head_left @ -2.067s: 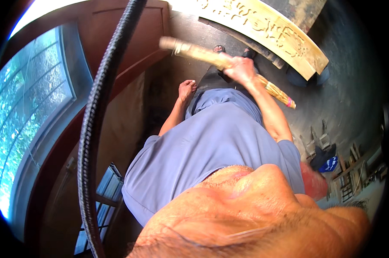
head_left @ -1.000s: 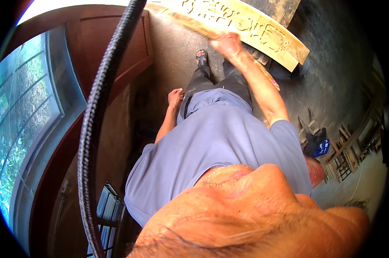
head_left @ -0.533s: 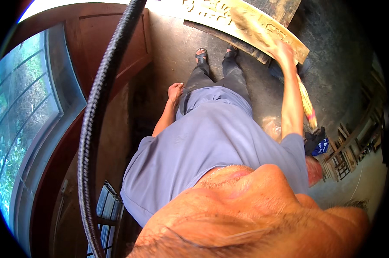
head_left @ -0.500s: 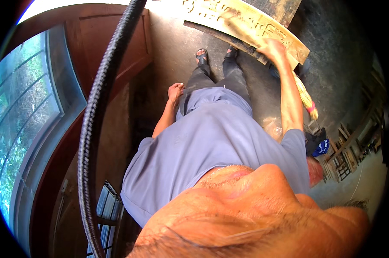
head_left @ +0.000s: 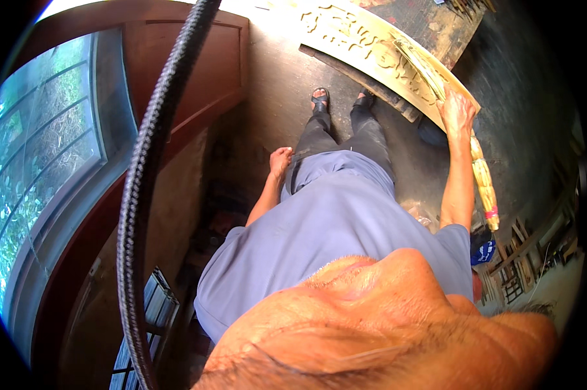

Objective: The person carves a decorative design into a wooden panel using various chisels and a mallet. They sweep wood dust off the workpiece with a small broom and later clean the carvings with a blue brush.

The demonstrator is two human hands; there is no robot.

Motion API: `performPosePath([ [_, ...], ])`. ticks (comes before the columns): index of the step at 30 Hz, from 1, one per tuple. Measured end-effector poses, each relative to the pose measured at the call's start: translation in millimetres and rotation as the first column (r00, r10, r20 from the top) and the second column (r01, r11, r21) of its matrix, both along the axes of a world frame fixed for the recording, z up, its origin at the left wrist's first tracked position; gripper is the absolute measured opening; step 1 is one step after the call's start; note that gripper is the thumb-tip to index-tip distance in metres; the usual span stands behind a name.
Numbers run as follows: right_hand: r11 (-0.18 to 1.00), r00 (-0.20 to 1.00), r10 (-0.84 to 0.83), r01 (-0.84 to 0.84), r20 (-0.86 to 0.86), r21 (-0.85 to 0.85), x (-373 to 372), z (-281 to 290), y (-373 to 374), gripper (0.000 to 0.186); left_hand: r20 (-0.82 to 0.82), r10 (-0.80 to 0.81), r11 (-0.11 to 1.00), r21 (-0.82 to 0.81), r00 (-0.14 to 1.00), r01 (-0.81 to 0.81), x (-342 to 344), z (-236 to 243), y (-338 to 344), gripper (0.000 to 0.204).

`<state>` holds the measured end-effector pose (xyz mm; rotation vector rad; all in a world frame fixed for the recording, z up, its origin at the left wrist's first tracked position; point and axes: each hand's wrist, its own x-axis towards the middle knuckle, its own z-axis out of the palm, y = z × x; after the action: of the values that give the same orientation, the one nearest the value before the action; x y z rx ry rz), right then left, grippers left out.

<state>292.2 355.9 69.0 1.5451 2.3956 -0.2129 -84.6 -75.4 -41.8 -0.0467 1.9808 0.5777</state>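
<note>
My right hand (head_left: 456, 114) grips a long straw brush (head_left: 487, 188), bound with pink at its lower end. The brush's other end (head_left: 415, 57) lies over a pale, curved wooden board (head_left: 345, 29) with carved openwork, near the board's right end. My left hand (head_left: 280, 159) hangs beside my left hip with its fingers curled; I cannot make out whether anything is in them. The board stands on a dark wooden support (head_left: 358, 75) beyond my feet.
A worn wooden bench (head_left: 462, 32) with tools lies behind the board. A red-brown panel (head_left: 196, 65) and barred window (head_left: 43, 149) are on my left, with a thick braided cable (head_left: 160, 123) crossing in front. Wooden pieces (head_left: 521, 260) and a blue-and-black item (head_left: 483, 250) are at lower right.
My right arm has swung right, carrying the brush from over the floor, across the board, toward its right end. My left hand stays low. The whole view has shifted slightly.
</note>
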Motion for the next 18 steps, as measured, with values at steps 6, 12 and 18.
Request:
performPosePath([
  [6, 0.893, 0.889, -0.144, -0.073, -0.436, -0.444, -117, -85, -53, 0.033, 0.046, 0.002, 1.0, -0.005, 0.999, -0.002, 25, -5, 2, 0.019],
  [12, 0.846, 0.785, 0.306, -0.484, -0.539, -0.224, -199, -17, -81, 0.048, 0.223, 0.202, 0.961, 0.144, 0.954, -0.238, -10, -43, -12, 0.023],
  [18, 0.974, 0.868, 0.046, -0.149, -0.495, -0.171, -186, -2, 4, 0.042, 0.162, 0.132, 0.975, 0.159, 0.978, -0.158, 15, -41, 11, 0.023],
])
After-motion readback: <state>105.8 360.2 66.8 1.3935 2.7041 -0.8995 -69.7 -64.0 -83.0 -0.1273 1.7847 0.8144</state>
